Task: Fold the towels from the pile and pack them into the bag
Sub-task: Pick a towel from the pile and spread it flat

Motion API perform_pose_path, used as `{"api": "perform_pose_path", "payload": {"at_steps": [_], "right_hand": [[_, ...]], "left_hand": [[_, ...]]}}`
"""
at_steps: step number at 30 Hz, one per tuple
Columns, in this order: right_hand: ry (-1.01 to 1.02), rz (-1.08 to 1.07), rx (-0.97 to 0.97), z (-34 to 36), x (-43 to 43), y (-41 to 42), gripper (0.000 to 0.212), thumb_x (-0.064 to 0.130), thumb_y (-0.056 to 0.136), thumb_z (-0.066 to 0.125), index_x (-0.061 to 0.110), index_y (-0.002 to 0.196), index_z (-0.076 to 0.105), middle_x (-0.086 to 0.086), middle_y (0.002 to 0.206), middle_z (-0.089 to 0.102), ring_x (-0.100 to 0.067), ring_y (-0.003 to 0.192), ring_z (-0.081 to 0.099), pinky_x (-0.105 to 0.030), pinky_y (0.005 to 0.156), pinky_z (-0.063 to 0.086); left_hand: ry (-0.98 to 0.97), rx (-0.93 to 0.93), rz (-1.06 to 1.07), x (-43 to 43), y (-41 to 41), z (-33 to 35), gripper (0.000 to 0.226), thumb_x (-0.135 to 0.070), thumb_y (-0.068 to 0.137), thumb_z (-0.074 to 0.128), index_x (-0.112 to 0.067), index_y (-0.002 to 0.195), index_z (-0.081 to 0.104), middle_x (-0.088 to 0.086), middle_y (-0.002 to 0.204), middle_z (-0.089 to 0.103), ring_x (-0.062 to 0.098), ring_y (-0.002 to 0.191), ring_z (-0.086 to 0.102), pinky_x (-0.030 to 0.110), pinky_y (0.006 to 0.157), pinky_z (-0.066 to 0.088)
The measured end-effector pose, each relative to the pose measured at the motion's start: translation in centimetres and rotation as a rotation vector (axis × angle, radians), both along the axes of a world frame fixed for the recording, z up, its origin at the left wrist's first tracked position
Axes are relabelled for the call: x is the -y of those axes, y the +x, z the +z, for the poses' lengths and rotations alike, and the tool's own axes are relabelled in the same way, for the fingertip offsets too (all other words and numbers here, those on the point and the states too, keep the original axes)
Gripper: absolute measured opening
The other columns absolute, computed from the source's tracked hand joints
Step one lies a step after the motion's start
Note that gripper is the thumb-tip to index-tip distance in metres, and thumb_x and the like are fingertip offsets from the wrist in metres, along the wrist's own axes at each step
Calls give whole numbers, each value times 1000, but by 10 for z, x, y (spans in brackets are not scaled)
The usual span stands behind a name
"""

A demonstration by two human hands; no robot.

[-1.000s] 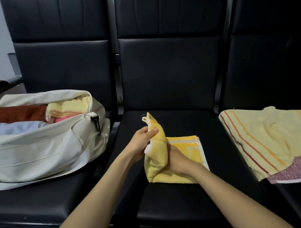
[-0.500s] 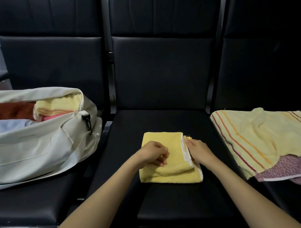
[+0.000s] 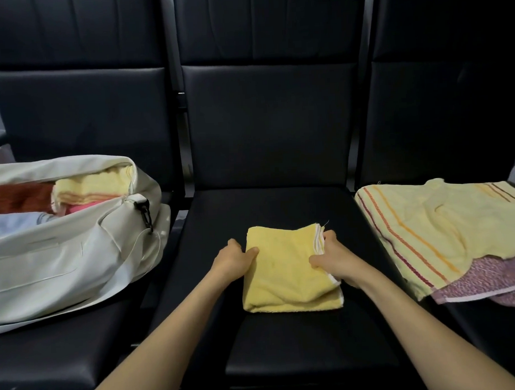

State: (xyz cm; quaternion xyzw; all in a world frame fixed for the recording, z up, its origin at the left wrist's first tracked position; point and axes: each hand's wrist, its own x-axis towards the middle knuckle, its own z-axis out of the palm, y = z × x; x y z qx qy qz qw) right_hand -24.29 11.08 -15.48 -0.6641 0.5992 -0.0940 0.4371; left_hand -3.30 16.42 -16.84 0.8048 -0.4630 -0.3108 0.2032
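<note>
The row of black padded seats (image 3: pixel 285 354) carries everything. On the left seat lies the cream duffel bag (image 3: pixel 63 260), its mouth open. It already holds at least four folded towels: a rust-brown one (image 3: pixel 17 197), a pale blue one (image 3: pixel 15 222), a pale yellow one (image 3: pixel 95 186) and a pink one (image 3: pixel 81 207) beneath it.

On the right seat the pile shows what looks like two unfolded towels, a pale yellow striped towel (image 3: pixel 441 232) spread over a purple patterned towel (image 3: pixel 487 277).

On the middle seat, well apart from the bag, lies the folded yellow towel (image 3: pixel 285 272), a thick rectangle with a white hem on its right. The left hand (image 3: pixel 232 260) grips its left edge, thumb on top and fingers curled under. The right hand (image 3: pixel 334 259) grips the hemmed edge the same way.

Folding of this towel looks finished and packing it seems next, with two towels left after that.

A small black clip (image 3: pixel 146 212) hangs at the bag's end. No brand, label or writing can be read
</note>
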Motion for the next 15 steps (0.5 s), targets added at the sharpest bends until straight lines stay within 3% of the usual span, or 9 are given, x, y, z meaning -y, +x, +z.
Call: {"api": "perform_pose_path", "payload": {"at_steps": [4,7,9,11,13,15], "right_hand": [[7,53,-103,-2,-3,0,67,13,86,61,16,134,15,-8,115,51,-22,101,58,-39,88,53],[-61,61,-216,4,-5,0,90,7,85,63,18,147,-1,-10,123,47,-21,98,56,-28,73,49],[-245,47,-345,6,-7,-1,97,1,85,60,19,151,-9,-14,144,30,-27,124,42,-32,90,44],[-439,80,-412,5,-10,0,79,-1,89,50,17,152,7,-11,154,16,-26,141,21,-35,109,32],[-538,175,-395,1,-14,6,53,6,98,37,15,149,27,-7,159,13,-22,147,8,-36,119,18],[-540,302,-426,-10,-20,11,46,25,105,25,18,151,24,-3,161,9,-19,149,-1,-37,121,5]], "left_hand": [[71,-46,-54,-1,-6,-2,68,-53,90,56,-7,135,36,8,131,50,22,115,53,31,86,47],[-32,287,-169,-8,-19,-11,77,-56,89,54,-7,140,25,11,138,39,26,124,42,36,99,41],[-166,563,-306,-13,-27,-19,71,-57,95,38,-11,145,18,11,143,28,26,128,32,36,106,32],[-179,598,-433,-15,-34,-25,65,-57,98,19,-17,149,15,12,152,15,28,138,18,39,113,19],[-123,551,-490,-16,-40,-31,78,-64,88,0,-21,153,9,9,159,1,27,146,-1,44,118,2],[-112,549,-504,-16,-43,-36,85,-66,82,-7,-22,154,2,5,161,-7,23,147,-12,45,118,-9]]}}
